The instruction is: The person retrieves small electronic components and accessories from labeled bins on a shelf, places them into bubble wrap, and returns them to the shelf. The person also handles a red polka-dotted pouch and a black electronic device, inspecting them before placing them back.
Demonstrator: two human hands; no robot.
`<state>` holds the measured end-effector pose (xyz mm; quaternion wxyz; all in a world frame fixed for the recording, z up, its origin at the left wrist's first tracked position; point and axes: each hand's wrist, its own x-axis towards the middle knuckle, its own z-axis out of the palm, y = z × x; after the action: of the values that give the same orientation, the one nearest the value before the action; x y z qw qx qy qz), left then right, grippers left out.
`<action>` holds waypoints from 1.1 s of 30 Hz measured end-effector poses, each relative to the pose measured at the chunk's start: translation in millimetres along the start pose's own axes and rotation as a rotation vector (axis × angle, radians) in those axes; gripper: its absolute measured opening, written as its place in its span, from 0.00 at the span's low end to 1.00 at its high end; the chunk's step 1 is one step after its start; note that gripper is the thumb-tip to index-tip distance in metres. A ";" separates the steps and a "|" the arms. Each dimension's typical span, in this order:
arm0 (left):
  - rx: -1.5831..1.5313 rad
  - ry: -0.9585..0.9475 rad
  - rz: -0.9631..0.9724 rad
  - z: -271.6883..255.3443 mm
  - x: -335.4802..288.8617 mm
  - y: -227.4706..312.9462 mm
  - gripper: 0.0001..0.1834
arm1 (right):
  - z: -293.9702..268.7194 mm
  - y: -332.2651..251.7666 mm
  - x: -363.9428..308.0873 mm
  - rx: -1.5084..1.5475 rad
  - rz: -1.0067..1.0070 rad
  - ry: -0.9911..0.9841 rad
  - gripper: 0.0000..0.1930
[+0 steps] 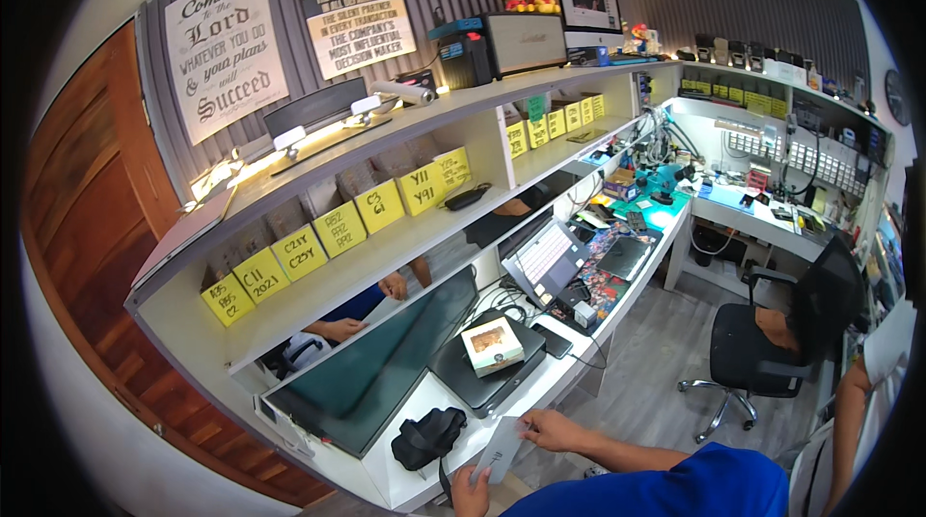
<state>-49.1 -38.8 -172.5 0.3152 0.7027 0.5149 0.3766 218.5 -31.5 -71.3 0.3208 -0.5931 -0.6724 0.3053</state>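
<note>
My left hand and my right hand both hold a small white paper slip low in the head view, just off the front edge of the white workbench. The left hand pinches its lower end, the right its upper corner. A black pouch lies on the bench just left of my hands. Beyond them a small white box with a picture on its lid rests on a dark closed laptop.
A large dark panel leans along the bench. Behind the shelf another person's hands show. An open laptop, cables and tools crowd the far bench. Yellow labelled boxes fill the shelves. A black office chair stands on the grey floor to the right.
</note>
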 end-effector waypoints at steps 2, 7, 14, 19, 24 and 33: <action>0.052 -0.018 -0.011 -0.7 -1.2 -8.5 0.20 | 1.8 0.9 -1.1 0.020 -0.013 -0.002 0.16; 0.054 0.005 -0.024 0.6 3.1 2.4 0.21 | 10.4 24.0 3.7 0.043 -0.106 0.032 0.15; -0.079 0.032 0.065 -10.3 12.3 30.9 0.15 | -0.9 3.9 0.6 0.070 -0.065 0.084 0.13; -0.066 -0.036 0.025 -7.2 9.0 42.4 0.13 | 9.1 22.2 1.1 0.115 -0.048 0.179 0.10; -0.088 -0.177 -0.028 -0.9 15.8 42.5 0.10 | -9.3 13.9 -23.4 0.142 -0.079 0.196 0.12; -0.067 -0.212 -0.102 -0.9 2.6 24.0 0.10 | 6.0 25.2 -28.7 0.101 0.009 0.012 0.13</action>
<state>-37.8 -42.9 -151.5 0.4099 0.7005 0.5010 0.3004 231.5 -57.4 -96.9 0.3531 -0.5810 -0.6515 0.3367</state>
